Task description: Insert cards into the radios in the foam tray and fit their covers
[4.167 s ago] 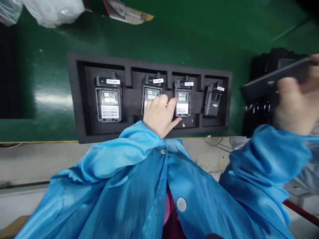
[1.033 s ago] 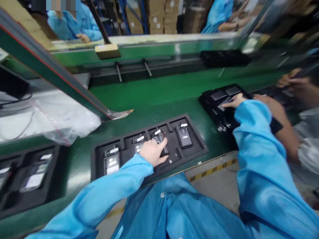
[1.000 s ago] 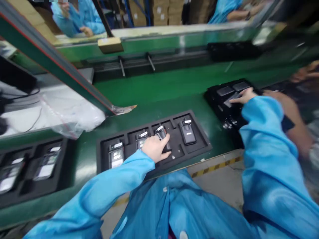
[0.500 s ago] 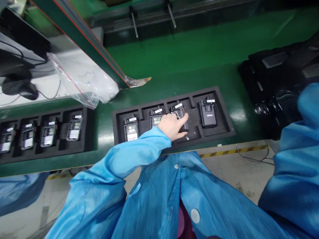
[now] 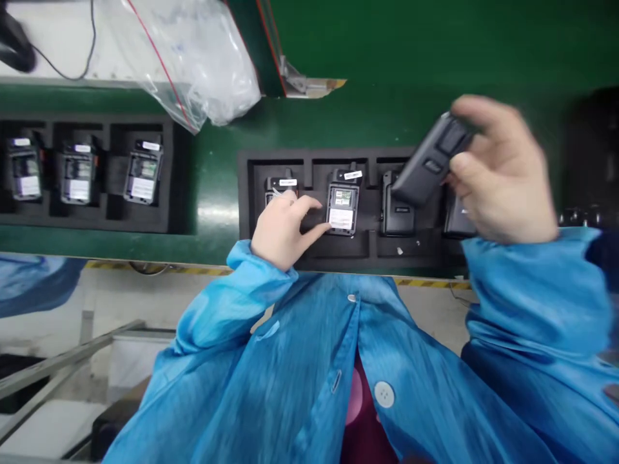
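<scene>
A black foam tray (image 5: 246, 193) lies on the green belt with several black handheld devices in its slots. My left hand (image 5: 280, 229) rests on the tray, fingers partly curled, over the leftmost device and touching the side of an open-backed device (image 5: 342, 203). A closed device (image 5: 396, 209) sits in the slot to its right. My right hand (image 5: 503, 174) is raised above the tray's right end, blurred, and grips a black back cover (image 5: 430, 161) tilted in the air.
A second foam tray (image 5: 91, 216) with three open-backed devices (image 5: 77, 171) lies to the left. A crumpled clear plastic bag (image 5: 188, 58) sits behind, beside a green frame post (image 5: 271, 45). The belt's front edge has a yellow-black stripe (image 5: 193, 270).
The view has tilted down onto the tray. My right hand came back from the far right with a black cover. My left hand slid from the third device to the leftmost slot.
</scene>
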`<state>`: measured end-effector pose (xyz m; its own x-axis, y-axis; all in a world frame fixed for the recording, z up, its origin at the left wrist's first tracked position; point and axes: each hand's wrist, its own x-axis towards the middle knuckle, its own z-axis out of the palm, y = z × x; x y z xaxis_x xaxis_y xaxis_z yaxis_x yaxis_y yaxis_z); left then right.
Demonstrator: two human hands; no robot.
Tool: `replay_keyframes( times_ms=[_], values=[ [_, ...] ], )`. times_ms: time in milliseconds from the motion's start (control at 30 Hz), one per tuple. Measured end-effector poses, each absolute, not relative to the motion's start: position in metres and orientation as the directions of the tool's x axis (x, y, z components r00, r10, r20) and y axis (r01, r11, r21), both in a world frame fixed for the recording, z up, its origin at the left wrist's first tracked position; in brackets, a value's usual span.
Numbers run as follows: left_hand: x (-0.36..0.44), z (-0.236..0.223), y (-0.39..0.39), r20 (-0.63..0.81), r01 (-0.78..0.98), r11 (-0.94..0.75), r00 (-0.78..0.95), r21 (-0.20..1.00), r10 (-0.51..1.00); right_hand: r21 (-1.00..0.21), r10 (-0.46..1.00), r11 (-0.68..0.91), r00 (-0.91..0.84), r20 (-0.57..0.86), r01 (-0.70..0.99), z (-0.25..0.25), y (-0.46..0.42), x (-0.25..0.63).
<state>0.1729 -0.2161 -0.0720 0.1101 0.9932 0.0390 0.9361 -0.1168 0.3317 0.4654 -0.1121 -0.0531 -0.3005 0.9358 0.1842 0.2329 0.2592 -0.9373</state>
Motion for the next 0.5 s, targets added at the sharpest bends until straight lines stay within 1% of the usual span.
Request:
replay_keyframes(
  times_ms=[67, 100, 167, 267, 367, 500],
  values=[
    [0.169, -0.081, -0.222, -0.018, 0.934, -0.092, 0.105, 0.344, 0.994, -0.975, 0.903, 0.183, -0.414, 0.114, 0.129, -0.065, -0.121, 0.430],
    [0.170, -0.085, -0.223, -0.038, 0.934, -0.093, 0.113, 0.345, 0.993, -0.982, 0.888, 0.155, -0.451, 0.089, 0.112, -0.070, -0.124, 0.417],
    [0.175, -0.092, -0.223, -0.066, 0.937, -0.101, 0.130, 0.334, 0.989, -0.979, 0.867, 0.152, -0.494, 0.065, 0.137, -0.081, -0.128, 0.399],
    [0.182, -0.098, -0.222, -0.065, 0.945, -0.119, 0.146, 0.305, 0.987, -0.958, 0.834, 0.195, -0.550, 0.050, 0.209, -0.089, -0.132, 0.386],
    [0.184, -0.102, -0.223, -0.047, 0.945, -0.125, 0.146, 0.301, 0.988, -0.915, 0.816, 0.251, -0.577, 0.024, 0.316, -0.091, -0.134, 0.381],
    [0.184, -0.103, -0.224, -0.039, 0.941, -0.128, 0.147, 0.315, 0.988, -0.810, 0.820, 0.320, -0.572, -0.023, 0.492, -0.089, -0.135, 0.379]
  ],
)
